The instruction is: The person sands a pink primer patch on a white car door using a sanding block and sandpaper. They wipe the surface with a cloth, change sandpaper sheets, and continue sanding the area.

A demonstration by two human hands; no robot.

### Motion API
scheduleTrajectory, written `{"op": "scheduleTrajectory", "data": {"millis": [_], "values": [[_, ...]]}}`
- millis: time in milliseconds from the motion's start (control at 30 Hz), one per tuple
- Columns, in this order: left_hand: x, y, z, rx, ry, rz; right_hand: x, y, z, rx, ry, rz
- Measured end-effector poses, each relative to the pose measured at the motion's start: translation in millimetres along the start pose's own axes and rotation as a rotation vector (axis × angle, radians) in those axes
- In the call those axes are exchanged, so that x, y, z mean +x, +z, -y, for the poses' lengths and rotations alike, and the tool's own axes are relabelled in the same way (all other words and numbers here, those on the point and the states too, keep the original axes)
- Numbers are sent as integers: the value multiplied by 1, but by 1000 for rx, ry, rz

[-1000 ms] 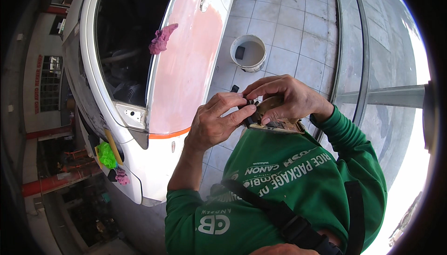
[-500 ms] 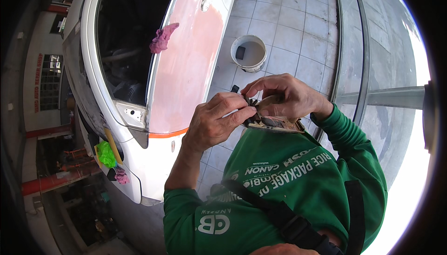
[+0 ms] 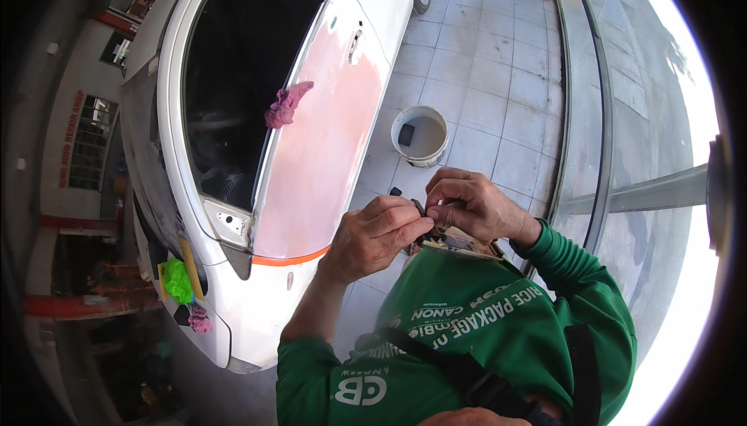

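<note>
You are pinching a small dark piece (image 3: 419, 207) between the fingertips of your left hand (image 3: 378, 236) and right hand (image 3: 478, 210), both being clamped on it.

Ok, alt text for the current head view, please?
Left hand and right hand hold a small dark object, too hidden to identify. To the left, a white car shows a pink-patched door; ahead, a white bucket stands on tiled floor.
</note>
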State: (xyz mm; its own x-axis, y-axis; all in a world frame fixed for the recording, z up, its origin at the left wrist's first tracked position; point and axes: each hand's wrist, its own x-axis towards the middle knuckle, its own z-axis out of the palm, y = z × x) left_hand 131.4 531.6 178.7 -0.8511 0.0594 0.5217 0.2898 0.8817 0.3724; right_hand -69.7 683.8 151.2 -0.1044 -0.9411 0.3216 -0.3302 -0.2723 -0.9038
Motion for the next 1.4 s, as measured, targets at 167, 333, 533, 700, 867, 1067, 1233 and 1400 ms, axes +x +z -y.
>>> {"op": "scheduleTrajectory", "data": {"millis": [167, 333, 533, 700, 867, 1067, 1233, 1400], "values": [[6, -1, 2, -10, 31, -1, 8, -5, 3, -201, -34, 61], [6, -6, 2, -28, 39, -2, 0, -18, 6, 393, 306, 118], [8, -6, 4, -1, 44, 22, 5, -12, -16, 149, -70, 73], [14, -4, 3, 31, 57, 10, 7, -4, -19, 17, 43, 72], [9, -7, 5, 40, 48, 30, 5, -18, 7, 485, 289, 146], [12, -6, 6, -1, 55, 36, 3, -13, -18, 256, 76, 129], [17, -8, 4, -8, 73, 50, 7, -5, -30, -92, -3, 96], [17, -14, 2, -3, 74, 58, 10, -15, 4, 386, 355, 169]]}}
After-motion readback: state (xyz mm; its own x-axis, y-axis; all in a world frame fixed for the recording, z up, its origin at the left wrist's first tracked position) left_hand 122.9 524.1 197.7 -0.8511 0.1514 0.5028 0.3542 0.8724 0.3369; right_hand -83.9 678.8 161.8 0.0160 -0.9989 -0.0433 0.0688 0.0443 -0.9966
